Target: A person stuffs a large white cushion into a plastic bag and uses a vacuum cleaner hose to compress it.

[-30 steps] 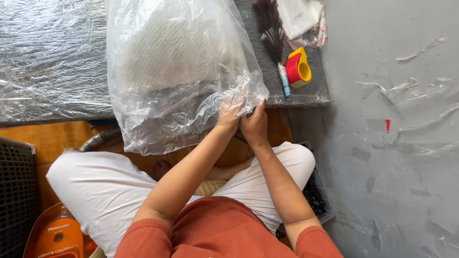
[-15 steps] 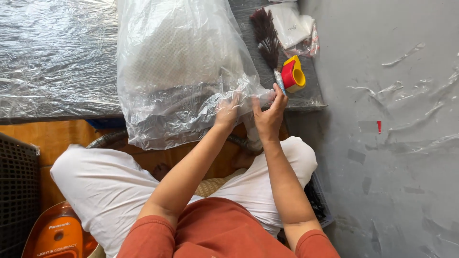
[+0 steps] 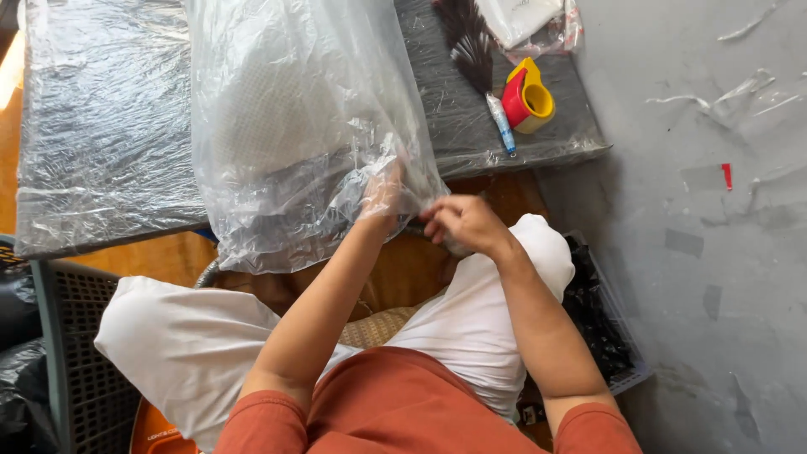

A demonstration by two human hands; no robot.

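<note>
Clear plastic bag (image 3: 294,126), holding a white woven item, lies on the film-wrapped table (image 3: 101,143). Left hand (image 3: 382,197), fingers inside its lower corner, grips the film; right hand (image 3: 462,223) pinches the same corner from outside. Beyond: feather duster (image 3: 475,59), yellow-red tape dispenser (image 3: 530,97).

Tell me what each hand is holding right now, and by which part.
Both hands grip the clear plastic bag at its lower right corner: the left hand is partly covered by the film there, the right hand pinches the corner's edge beside it.
</note>
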